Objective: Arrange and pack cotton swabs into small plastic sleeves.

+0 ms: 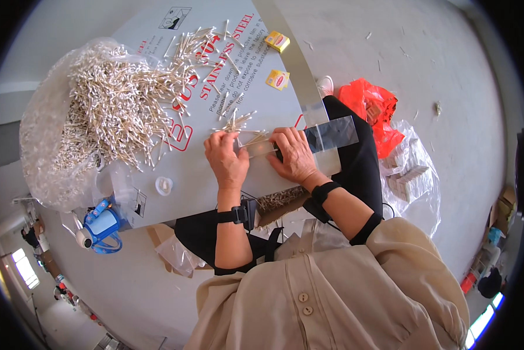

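Observation:
My left hand [227, 160] is closed, its fingertips pinching one end of a small clear plastic bag [259, 149] low over the table. The curled fingers of my right hand [295, 154] grip the other end. A few cotton swabs seem to lie in or under the clear plastic; I cannot tell which. Just beyond my left fingertips sits a small loose heap of cotton swabs [238, 121]. To the right of my right hand, flat clear plastic sleeves [335, 134] stick out past the table's edge.
A large clear bag [40, 140] spills a big pile of cotton swabs [113, 99] on the left. Two yellow boxes [278, 41] lie near the far right edge. A small round lid [164, 186] and blue bottle [102, 228] are near left. On the floor sits a red bag [373, 114].

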A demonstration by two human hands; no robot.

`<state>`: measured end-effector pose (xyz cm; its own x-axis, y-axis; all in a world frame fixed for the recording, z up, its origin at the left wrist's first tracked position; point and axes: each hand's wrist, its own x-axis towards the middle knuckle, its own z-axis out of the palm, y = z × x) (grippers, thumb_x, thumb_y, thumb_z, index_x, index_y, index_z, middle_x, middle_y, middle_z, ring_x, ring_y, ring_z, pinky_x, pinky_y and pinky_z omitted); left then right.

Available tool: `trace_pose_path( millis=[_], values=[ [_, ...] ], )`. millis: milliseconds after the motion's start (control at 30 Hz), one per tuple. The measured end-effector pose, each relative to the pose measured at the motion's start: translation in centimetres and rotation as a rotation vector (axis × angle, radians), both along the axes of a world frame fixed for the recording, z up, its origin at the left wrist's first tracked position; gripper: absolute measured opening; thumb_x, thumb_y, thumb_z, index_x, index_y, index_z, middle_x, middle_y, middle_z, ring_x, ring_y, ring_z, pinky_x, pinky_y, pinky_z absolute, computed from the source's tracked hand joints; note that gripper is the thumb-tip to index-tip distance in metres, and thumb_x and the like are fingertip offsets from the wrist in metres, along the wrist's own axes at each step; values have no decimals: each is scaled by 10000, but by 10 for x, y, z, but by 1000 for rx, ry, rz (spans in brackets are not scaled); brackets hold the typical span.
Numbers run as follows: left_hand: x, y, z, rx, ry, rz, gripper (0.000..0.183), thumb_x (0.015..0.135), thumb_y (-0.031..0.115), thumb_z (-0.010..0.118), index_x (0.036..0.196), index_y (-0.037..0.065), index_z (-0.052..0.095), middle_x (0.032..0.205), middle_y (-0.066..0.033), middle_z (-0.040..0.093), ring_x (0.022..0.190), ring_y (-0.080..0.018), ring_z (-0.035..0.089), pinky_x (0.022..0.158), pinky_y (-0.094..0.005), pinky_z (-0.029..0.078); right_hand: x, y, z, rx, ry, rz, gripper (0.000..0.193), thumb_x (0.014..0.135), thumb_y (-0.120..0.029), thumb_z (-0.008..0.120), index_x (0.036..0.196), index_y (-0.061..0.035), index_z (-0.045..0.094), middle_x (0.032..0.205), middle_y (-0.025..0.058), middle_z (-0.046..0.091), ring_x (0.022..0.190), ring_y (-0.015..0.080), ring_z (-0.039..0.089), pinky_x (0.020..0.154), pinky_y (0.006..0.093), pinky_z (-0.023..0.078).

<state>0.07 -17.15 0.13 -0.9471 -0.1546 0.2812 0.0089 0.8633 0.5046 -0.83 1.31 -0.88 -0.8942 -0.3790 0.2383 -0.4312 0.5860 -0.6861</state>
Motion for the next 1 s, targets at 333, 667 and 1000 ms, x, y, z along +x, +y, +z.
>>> trace_pose_path(
  millis=[333, 667, 1000],
  values=[
    [15, 13, 3, -4, -117, -108, 170, 660, 95, 745, 817, 114, 681, 986, -39, 550, 1010, -283, 494, 885, -424, 406, 2, 0, -7, 106, 33, 30, 466, 741, -291, 737, 1185, -204, 626, 1171, 58, 520, 1057, 246, 516, 850, 390, 393],
    [-17, 15, 9, -176, -86, -348, 83, 717, 51, 678, 770, 87, 625, 905, -48, 533, 945, -266, 491, 848, -400, 399, 2, 1, -3, 42, 54, 36, 382, 685, -217, 761, 1055, -188, 671, 1056, 39, 531, 992, 237, 528, 807, 376, 394],
    [-2, 13, 9, -204, -16, -192, 127, 755, 53, 660, 841, 83, 571, 948, -64, 549, 965, -288, 489, 843, -410, 397, 2, 3, -8, 12, 92, 27, 364, 667, -200, 763, 1018, -176, 671, 1001, 37, 536, 945, 237, 531, 789, 376, 401]
  ],
)
